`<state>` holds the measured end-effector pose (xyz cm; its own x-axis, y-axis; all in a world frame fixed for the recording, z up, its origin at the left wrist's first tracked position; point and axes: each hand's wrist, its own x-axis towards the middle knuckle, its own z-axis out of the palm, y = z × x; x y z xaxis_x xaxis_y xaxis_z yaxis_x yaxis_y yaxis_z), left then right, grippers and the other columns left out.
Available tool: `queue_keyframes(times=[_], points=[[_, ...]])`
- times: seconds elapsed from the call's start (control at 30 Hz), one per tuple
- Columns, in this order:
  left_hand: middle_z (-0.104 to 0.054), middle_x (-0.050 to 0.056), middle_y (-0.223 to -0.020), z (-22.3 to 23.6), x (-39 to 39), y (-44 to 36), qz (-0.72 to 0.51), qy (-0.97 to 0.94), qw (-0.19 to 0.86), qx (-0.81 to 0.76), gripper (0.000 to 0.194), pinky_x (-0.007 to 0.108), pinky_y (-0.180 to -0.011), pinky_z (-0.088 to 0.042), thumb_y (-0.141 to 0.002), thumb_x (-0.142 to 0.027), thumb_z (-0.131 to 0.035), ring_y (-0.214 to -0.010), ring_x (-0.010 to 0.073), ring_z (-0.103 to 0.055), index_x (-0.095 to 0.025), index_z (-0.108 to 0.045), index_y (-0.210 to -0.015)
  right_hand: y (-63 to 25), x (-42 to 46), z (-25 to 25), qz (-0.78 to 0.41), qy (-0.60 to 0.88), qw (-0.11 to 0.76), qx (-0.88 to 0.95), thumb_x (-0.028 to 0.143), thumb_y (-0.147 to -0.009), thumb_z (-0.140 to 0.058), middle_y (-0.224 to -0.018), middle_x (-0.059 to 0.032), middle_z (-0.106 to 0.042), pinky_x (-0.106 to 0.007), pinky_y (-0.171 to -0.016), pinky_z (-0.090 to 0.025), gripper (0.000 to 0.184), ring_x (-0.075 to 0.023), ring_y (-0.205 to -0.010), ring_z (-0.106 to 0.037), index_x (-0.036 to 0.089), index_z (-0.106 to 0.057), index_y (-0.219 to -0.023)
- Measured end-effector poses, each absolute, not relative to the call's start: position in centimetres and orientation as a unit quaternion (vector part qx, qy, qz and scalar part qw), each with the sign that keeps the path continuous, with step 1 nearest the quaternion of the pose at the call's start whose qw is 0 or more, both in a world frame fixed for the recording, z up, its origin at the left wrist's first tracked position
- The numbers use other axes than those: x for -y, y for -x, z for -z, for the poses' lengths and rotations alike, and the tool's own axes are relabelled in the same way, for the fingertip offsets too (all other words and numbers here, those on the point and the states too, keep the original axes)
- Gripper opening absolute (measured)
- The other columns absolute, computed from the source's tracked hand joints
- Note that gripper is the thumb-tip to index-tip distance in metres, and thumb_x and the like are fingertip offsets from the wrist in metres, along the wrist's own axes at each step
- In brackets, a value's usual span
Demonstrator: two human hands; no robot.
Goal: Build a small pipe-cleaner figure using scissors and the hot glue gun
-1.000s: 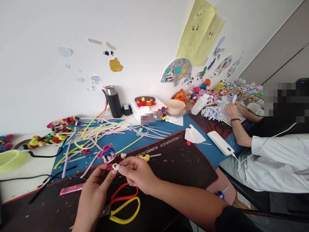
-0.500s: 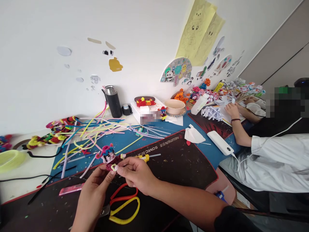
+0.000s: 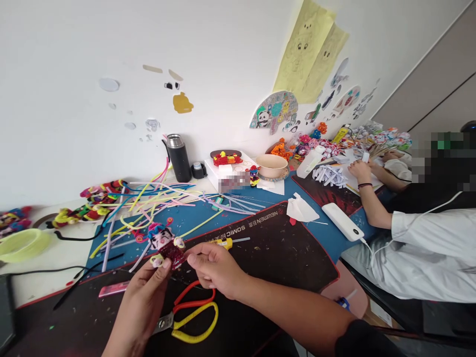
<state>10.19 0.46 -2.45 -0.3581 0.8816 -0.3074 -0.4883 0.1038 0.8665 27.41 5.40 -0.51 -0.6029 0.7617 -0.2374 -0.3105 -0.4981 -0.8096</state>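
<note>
One doll (image 3: 171,255), long axis aslant, head up-left, in closed grip of left hand (image 3: 143,295); grip of right hand (image 3: 219,270) unclear.

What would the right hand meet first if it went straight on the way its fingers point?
The right hand would probably meet the small doll in the left hand, just ahead, though contact and depth are unclear.

One flask (image 3: 179,161), one bowl (image 3: 271,169), one power bank (image 3: 342,221)

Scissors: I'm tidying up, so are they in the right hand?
No, the scissors lie on the dark mat; the right hand is beside the figurine.
</note>
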Motion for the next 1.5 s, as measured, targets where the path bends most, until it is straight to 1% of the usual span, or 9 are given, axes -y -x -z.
queue_keyframes(times=[0.2,0.33,0.47,0.6,0.77,0.93,1.1,1.23,1.5], points=[[-0.086,0.012,-0.097,2.2,-0.2,-10.3,-0.613,-0.216,0.544,-0.530,0.046,0.049,-0.100,-0.065,-0.060,-0.053,-0.104,-0.107,0.0366,-0.079,-0.020,-0.087,-0.089,-26.8,-5.2,0.4,-0.833,0.278,0.310,0.364,0.070,-0.069,-0.098,-0.052,0.0149,-0.040,-0.024,-0.044,-0.017,0.068,-0.0062,-0.047,-0.025,0.019,-0.066,-0.100],[-0.087,0.012,-0.105,2.2,-0.2,-10.5,-0.599,-0.232,0.544,-0.540,0.052,0.055,-0.110,-0.059,-0.060,-0.055,-0.104,-0.115,0.0391,-0.078,-0.021,-0.088,-0.096,-26.5,-5.2,0.3,-0.844,0.272,0.303,0.350,0.069,-0.066,-0.100,-0.053,0.0149,-0.040,-0.025,-0.043,-0.015,0.068,-0.0058,-0.046,-0.025,0.020,-0.064,-0.097],[-0.086,0.013,-0.116,2.3,0.0,-10.5,-0.589,-0.272,0.526,-0.550,0.054,0.057,-0.116,-0.054,-0.067,-0.057,-0.099,-0.124,0.0405,-0.075,-0.022,-0.085,-0.106,-26.4,-5.2,0.2,-0.837,0.278,0.314,0.352,0.071,-0.064,-0.099,-0.050,0.0161,-0.036,-0.026,-0.044,-0.014,0.068,-0.0055,-0.045,-0.021,0.020,-0.064,-0.093],[-0.082,0.012,-0.128,2.1,0.3,-10.5,-0.580,-0.327,0.454,-0.593,0.064,0.051,-0.109,-0.059,-0.072,-0.059,-0.096,-0.125,0.0375,-0.075,-0.024,-0.076,-0.121,-26.5,-5.4,0.4,-0.824,0.291,0.334,0.354,0.072,-0.067,-0.097,-0.049,0.0162,-0.035,-0.026,-0.045,-0.014,0.066,-0.0053,-0.045,-0.019,0.019,-0.067,-0.093],[-0.080,0.009,-0.116,1.6,0.6,-11.0,-0.575,-0.372,0.304,-0.662,0.063,0.045,-0.093,-0.063,-0.073,-0.068,-0.091,-0.105,0.0321,-0.078,-0.026,-0.072,-0.115,-26.5,-5.4,0.5,-0.823,0.290,0.334,0.357,0.071,-0.070,-0.096,-0.048,0.0161,-0.035,-0.027,-0.045,-0.014,0.065,-0.0054,-0.044,-0.019,0.018,-0.070,-0.097],[-0.081,0.008,-0.111,1.2,0.5,-11.4,-0.547,-0.403,0.229,-0.698,0.059,0.045,-0.090,-0.061,-0.078,-0.072,-0.084,-0.099,0.0314,-0.078,-0.026,-0.072,-0.112,-26.3,-5.4,0.5,-0.822,0.290,0.339,0.355,0.070,-0.068,-0.097,-0.051,0.0154,-0.036,-0.026,-0.044,-0.014,0.065,-0.0052,-0.044,-0.020,0.018,-0.072,-0.097],[-0.083,0.007,-0.110,0.6,0.9,-11.6,-0.499,-0.398,0.186,-0.747,0.059,0.043,-0.086,-0.056,-0.080,-0.079,-0.077,-0.099,0.0341,-0.078,-0.028,-0.074,-0.110,-26.3,-5.4,0.8,-0.819,0.300,0.336,0.357,0.069,-0.067,-0.098,-0.052,0.0150,-0.037,-0.026,-0.045,-0.015,0.063,-0.0046,-0.044,-0.022,0.018,-0.069,-0.092],[-0.084,0.006,-0.112,0.1,1.3,-11.8,-0.477,-0.410,0.175,-0.758,0.050,0.041,-0.087,-0.053,-0.085,-0.075,-0.075,-0.103,0.0345,-0.077,-0.032,-0.075,-0.110,-26.3,-5.4,1.0,-0.818,0.302,0.336,0.355,0.068,-0.067,-0.098,-0.052,0.0153,-0.037,-0.026,-0.045,-0.014,0.063,-0.0047,-0.044,-0.021,0.019,-0.068,-0.091],[-0.086,0.004,-0.105,-0.4,1.7,-12.2,-0.468,-0.417,0.139,-0.767,0.038,0.037,-0.078,-0.051,-0.091,-0.068,-0.073,-0.096,0.0332,-0.078,-0.034,-0.077,-0.106,-26.5,-5.4,0.9,-0.819,0.297,0.330,0.364,0.069,-0.067,-0.097,-0.052,0.0155,-0.034,-0.026,-0.046,-0.014,0.063,-0.0049,-0.044,-0.020,0.019,-0.071,-0.093]])
